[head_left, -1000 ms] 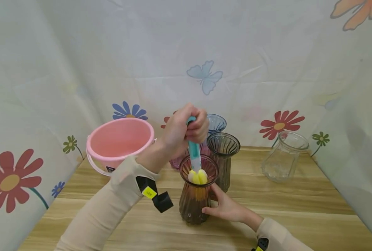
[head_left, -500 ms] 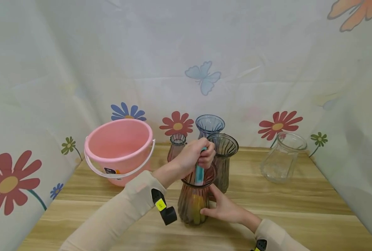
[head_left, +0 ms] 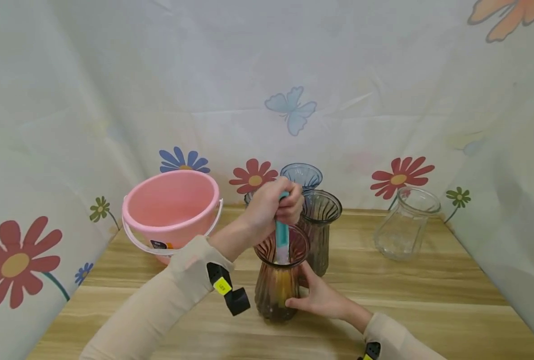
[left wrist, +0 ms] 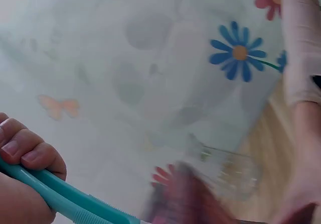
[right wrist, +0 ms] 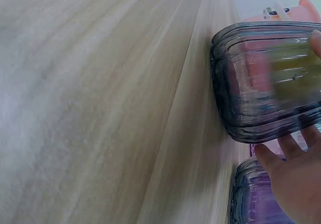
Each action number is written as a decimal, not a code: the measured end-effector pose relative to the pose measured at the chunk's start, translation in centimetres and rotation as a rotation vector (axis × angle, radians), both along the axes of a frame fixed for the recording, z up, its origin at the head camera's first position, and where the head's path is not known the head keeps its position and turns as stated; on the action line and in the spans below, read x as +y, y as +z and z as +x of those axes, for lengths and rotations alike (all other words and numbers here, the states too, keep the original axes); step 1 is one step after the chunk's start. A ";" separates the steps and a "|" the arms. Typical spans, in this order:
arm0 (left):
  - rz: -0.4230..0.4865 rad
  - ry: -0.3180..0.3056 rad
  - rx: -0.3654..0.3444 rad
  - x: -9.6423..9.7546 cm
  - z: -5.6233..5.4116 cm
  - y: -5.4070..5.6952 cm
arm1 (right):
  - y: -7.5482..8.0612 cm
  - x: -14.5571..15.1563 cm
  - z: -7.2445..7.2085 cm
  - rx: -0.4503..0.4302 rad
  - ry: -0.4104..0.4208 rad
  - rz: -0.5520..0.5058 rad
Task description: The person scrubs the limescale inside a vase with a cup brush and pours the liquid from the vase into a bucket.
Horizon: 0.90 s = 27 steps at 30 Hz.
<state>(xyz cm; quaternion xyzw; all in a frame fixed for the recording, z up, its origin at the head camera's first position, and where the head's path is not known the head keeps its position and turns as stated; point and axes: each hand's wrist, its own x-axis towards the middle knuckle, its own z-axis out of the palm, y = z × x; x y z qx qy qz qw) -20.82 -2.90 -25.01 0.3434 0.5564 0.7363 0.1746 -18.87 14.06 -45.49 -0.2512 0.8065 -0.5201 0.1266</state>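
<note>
Left hand [head_left: 276,202] clamped in a fist round the teal handle [head_left: 282,239] of a sponge brush, handle pointing down into the ribbed vase [head_left: 267,287]; yellow sponge head [head_left: 286,286] shows through the glass, inside the vase; right hand [head_left: 324,297] grips the same vase low on its side, thumb on the near face, fingers round the far side; vase reddish toward the mouth, greyer toward the base, nearly upright at the front of the wooden table [head_left: 406,310]; can't tell if its base sits fully flat; grey vase [head_left: 319,240] just behind to the right, blue vase [head_left: 302,174] farther back; another vase partly hidden behind the left hand; clear glass vase [head_left: 401,236] well apart at the right; pink bucket [head_left: 177,234] at the left, white handle [head_left: 134,241] hanging down; vase blurred in the left wrist view; flower-print backdrop [head_left: 204,75] behind everything.
</note>
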 end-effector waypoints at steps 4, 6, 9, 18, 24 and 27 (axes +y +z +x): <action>0.089 0.013 0.029 -0.8 0.4 3.4 | -0.1 -0.2 0.0 0.045 -0.045 0.009; 0.110 0.017 0.026 -1.1 0.6 4.5 | -0.2 -0.2 0.0 0.054 -0.062 0.016; 0.118 0.022 0.022 -1.2 0.8 5.0 | -0.2 -0.3 0.2 0.049 -0.072 0.022; 0.057 0.039 0.000 -0.2 -0.1 0.9 | -0.6 -0.5 0.0 0.071 -0.061 0.000; -0.042 -0.010 -0.046 0.3 -0.6 -3.3 | -0.8 -0.6 0.3 0.089 -0.080 0.018; -0.062 -0.018 -0.038 0.4 -0.7 -3.9 | -0.8 -0.4 0.4 0.114 -0.055 0.042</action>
